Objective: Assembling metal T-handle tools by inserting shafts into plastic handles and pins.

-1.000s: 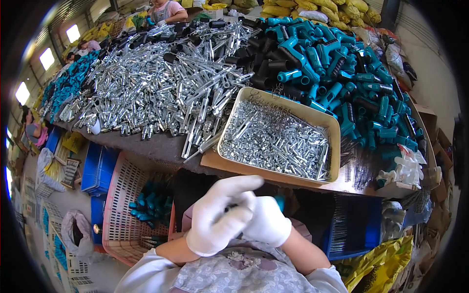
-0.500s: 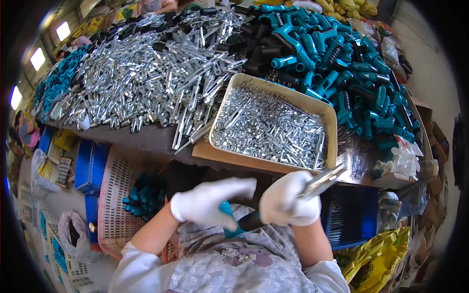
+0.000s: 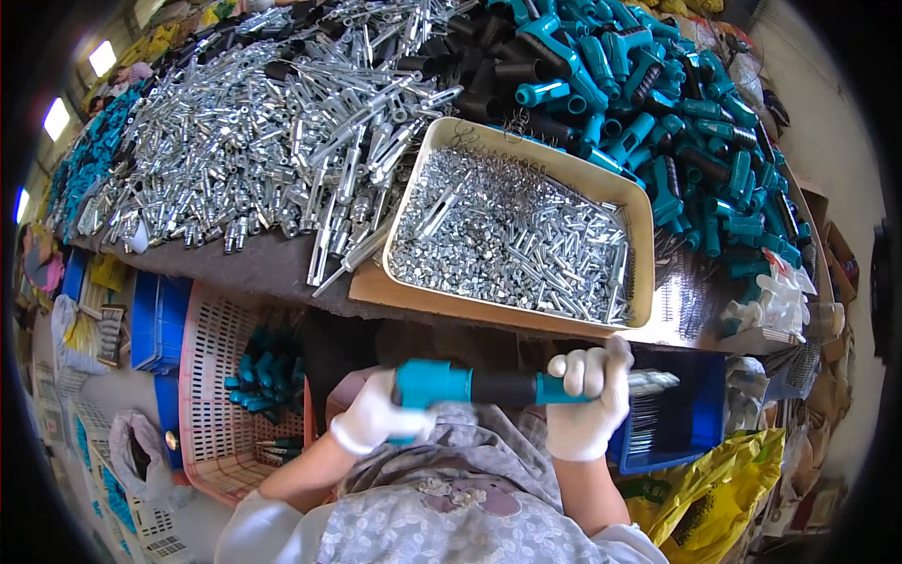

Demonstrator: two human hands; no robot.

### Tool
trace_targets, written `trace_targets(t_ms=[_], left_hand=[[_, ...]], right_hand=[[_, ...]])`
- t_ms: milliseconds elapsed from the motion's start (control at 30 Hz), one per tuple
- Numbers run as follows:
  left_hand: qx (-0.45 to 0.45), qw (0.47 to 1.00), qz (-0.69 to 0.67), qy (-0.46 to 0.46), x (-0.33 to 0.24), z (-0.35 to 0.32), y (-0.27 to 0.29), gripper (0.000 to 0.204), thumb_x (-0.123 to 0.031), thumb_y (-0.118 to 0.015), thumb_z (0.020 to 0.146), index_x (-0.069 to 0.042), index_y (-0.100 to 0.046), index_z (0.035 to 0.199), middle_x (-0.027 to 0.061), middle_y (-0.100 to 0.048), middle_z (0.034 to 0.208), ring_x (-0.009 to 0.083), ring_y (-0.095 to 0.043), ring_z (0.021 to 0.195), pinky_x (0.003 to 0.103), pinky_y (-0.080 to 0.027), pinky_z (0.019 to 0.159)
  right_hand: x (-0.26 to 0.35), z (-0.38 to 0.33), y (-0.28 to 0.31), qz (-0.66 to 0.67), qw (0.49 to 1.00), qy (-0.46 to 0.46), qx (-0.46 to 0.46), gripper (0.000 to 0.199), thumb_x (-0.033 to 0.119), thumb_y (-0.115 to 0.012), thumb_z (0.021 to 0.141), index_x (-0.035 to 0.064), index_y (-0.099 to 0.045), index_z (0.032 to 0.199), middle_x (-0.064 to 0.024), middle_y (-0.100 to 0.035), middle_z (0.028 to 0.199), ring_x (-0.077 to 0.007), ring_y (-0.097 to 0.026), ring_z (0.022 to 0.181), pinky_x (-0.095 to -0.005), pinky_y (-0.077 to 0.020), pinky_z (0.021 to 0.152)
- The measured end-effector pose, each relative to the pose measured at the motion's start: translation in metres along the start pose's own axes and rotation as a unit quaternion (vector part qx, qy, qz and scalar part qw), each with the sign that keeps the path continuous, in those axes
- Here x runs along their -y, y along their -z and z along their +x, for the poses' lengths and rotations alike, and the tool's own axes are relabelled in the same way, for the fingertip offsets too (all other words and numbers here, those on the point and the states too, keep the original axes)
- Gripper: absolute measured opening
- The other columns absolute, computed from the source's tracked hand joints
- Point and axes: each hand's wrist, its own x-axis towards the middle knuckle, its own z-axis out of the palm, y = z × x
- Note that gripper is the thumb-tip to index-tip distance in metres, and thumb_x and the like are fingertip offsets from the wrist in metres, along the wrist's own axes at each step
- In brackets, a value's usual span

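Observation:
Across my lap I hold a teal and black pistol-shaped tool handle (image 3: 503, 387), lying nearly level. Its teal bent end is in my left hand (image 3: 378, 415), white-gloved and closed around the grip. My right hand (image 3: 589, 404), also gloved, is closed around the teal collar at the other end. A shiny metal shaft (image 3: 650, 381) sticks out to the right past that hand, slightly blurred. Just beyond my hands stands a cream tray (image 3: 512, 321) of small silver pins, cut metal pieces and springs.
A big heap of silver metal shafts (image 3: 254, 141) covers the bench at left. Teal and black handles (image 3: 648, 122) are piled at right. A pink basket (image 3: 202, 376) holds teal handles by my left. At right are a blue bin (image 3: 691, 423) and a yellow bag (image 3: 723, 498).
The tool has risen and levelled out. My left hand has closed around its teal end, and my right hand has turned upright around the collar, with the metal shaft lower than before.

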Motion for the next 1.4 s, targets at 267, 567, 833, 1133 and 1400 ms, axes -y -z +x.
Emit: trace_targets(t_ms=[267,567,833,1133,1400], left_hand=[[0.118,0.664,0.725,-0.139,-0.001,-0.003,0.013,0.040,-0.030,-0.072,0.078,-0.012,-0.060,0.111,0.0059,-0.061,0.077,0.0247,-0.065,0.070,0.038,-0.052,0.061],[0.001,0.772,0.633,-0.060,0.060,0.027,0.015,0.051,-0.043,-0.072,0.081,-0.013,-0.064,0.121,0.0112,-0.069,0.101,0.0313,-0.070,0.082,0.041,-0.057,0.070],[-0.041,0.774,0.631,-0.042,0.074,0.037,0.012,0.046,-0.044,-0.072,0.081,-0.017,-0.067,0.118,0.0124,-0.071,0.097,0.0314,-0.070,0.077,0.041,-0.058,0.069],[-0.057,0.801,0.596,0.017,0.075,0.036,0.014,0.049,-0.046,-0.066,0.086,-0.015,-0.061,0.124,0.0152,-0.069,0.094,0.0350,-0.069,0.081,0.045,-0.056,0.069],[-0.125,0.788,0.598,-0.077,0.106,0.040,0.000,0.045,-0.044,-0.070,0.084,-0.015,-0.063,0.118,0.0149,-0.066,0.078,0.0362,-0.067,0.064,0.046,-0.054,0.056]], right_hand=[[-0.178,0.056,0.158,-0.073,0.904,-0.364,-0.214,0.019,0.027,-0.057,0.099,0.0079,-0.059,0.097,-0.0056,-0.056,0.076,-0.0228,-0.056,0.063,-0.0477,-0.0533,0.070],[-0.299,0.040,0.299,-0.046,0.889,-0.398,-0.222,0.022,0.028,-0.058,0.098,0.0092,-0.063,0.107,-0.0093,-0.064,0.096,-0.0258,-0.062,0.082,-0.0461,-0.0542,0.078],[-0.308,0.062,0.332,-0.145,0.879,-0.412,-0.191,0.026,0.030,-0.057,0.098,0.0095,-0.061,0.113,-0.0100,-0.062,0.105,-0.0265,-0.060,0.091,-0.0461,-0.0527,0.083],[-0.327,0.029,0.374,-0.249,0.869,-0.418,-0.088,0.032,0.033,-0.057,0.099,0.0099,-0.059,0.121,-0.0108,-0.060,0.116,-0.0274,-0.058,0.101,-0.0462,-0.0510,0.089],[-0.341,0.050,0.394,-0.323,0.861,-0.390,0.046,0.037,0.035,-0.056,0.099,0.0102,-0.057,0.127,-0.0115,-0.058,0.125,-0.0281,-0.056,0.110,-0.0462,-0.0495,0.094]])
